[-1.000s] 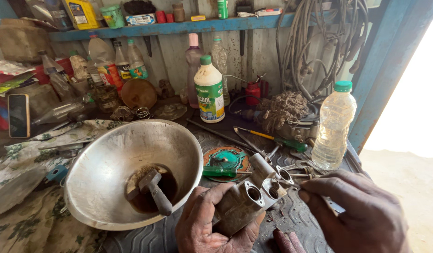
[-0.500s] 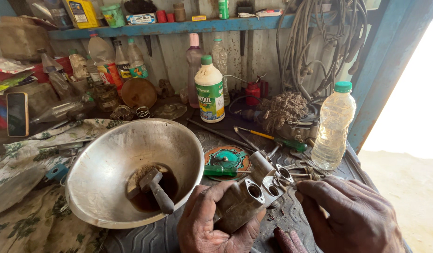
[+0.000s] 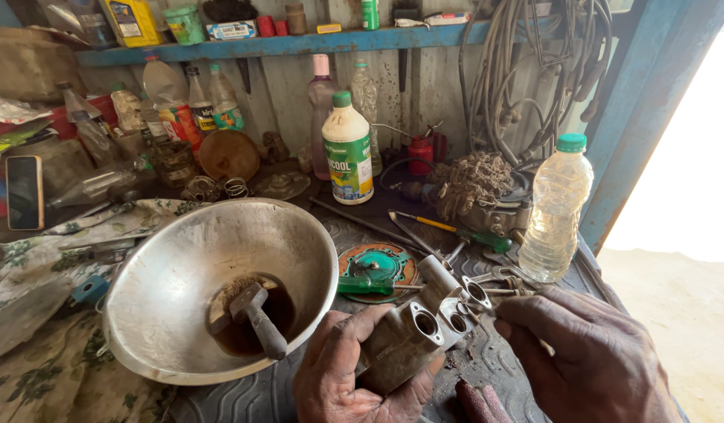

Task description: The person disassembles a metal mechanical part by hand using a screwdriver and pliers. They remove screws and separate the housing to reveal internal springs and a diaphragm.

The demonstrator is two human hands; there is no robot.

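1. At your far left a dark phone point(image 3: 23, 192) stands upright by a flowered cloth point(image 3: 33, 313) spread over the bench.
2. Next comes the metal bowl point(image 3: 221, 290), tilted toward you, with a brush point(image 3: 252, 313) lying in dark liquid at its bottom.
3. Your left hand point(image 3: 354, 376) is closed around the lower body of the metal carburetor part point(image 3: 425, 329), fingers wrapped under it and thumb on its near side, so it is held off the bench just right of the bowl.
4. The part's 3 round openings face up and toward you.
5. Behind it lie a green round gasket plate point(image 3: 378, 266) and a green-handled screwdriver point(image 3: 456, 229); farther back stands a white bottle with a green cap point(image 3: 348, 149).
6. Your right hand point(image 3: 589, 360) is loosely curled, fingertips point(image 3: 507, 309) touching the part's right end; you hold nothing else that I can tell.
7. At your right stands a clear plastic bottle point(image 3: 556, 207) with a green cap, beside the blue post point(image 3: 652, 102).
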